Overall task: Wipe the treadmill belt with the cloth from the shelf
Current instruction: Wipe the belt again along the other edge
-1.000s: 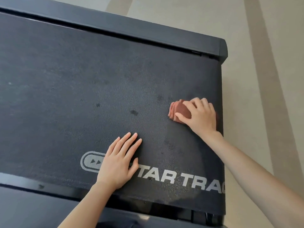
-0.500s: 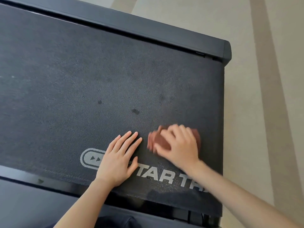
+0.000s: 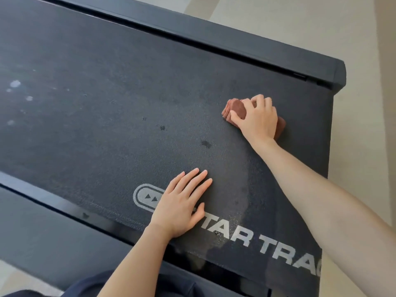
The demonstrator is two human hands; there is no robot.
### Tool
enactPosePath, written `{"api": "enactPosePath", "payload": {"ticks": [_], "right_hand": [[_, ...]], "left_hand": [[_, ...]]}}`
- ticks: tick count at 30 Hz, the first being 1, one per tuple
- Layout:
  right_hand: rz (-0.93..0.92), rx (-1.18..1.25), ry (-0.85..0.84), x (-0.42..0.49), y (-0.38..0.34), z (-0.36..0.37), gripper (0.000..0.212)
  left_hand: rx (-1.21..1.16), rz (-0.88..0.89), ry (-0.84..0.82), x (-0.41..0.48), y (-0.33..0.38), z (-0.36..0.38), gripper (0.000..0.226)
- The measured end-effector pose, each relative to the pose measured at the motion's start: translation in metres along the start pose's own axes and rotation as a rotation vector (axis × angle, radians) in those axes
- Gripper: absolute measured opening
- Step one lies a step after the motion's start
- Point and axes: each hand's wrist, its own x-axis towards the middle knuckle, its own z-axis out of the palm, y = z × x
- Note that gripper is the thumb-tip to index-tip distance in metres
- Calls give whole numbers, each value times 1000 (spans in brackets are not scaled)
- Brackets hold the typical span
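Note:
The dark textured treadmill belt (image 3: 107, 108) fills most of the view, with white STAR TRAC lettering (image 3: 263, 243) near its lower edge. My right hand (image 3: 257, 118) presses a folded reddish-brown cloth (image 3: 234, 109) onto the belt near its right end; most of the cloth is hidden under the palm. My left hand (image 3: 182, 202) lies flat on the belt with fingers together, over the logo. A few dark spots (image 3: 205, 144) sit between my hands, and pale smudges (image 3: 15, 84) mark the belt's far left.
A black side rail (image 3: 235, 37) runs along the far edge and ends at a corner cap (image 3: 338, 73). Another black rail (image 3: 53, 232) borders the near edge. Beige floor (image 3: 364, 136) with darker stripes lies to the right. Dark blue clothing (image 3: 90, 286) shows at the bottom.
My right hand slid the cloth toward my left hand, then back up and right toward the belt's end. The left hand stayed planted. The view shifted a little.

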Motion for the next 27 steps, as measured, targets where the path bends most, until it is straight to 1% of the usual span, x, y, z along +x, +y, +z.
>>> {"api": "enactPosePath", "payload": {"ticks": [6,9,12,17,19,21,23,25,27], "right_hand": [[53,-24,1,-15,-12,-4,47],[-54,-10,49,-49,-18,-16,44],[-177,56,69,-104,-15,-31,40],[-233,209,-11,-221,-7,-74,36],[-296,246,-22,-272,-2,-93,33],[-360,263,-40,-303,1,-103,32],[-412,274,-54,-300,2,-104,33],[-430,265,-38,-271,-4,-96,34],[-356,229,-22,-229,-14,-81,38]], "left_hand": [[-4,8,5,-1,0,0,54],[-7,13,-15,0,0,-2,54],[0,5,-22,0,0,-4,57],[31,17,-35,-2,-7,-9,59],[55,17,-31,-3,-11,-11,57],[82,9,-26,-3,-11,-12,56],[92,-11,-38,-2,-7,-13,56],[95,-26,-70,-2,-3,-13,57],[90,-23,-106,-4,-1,-15,57]]}}
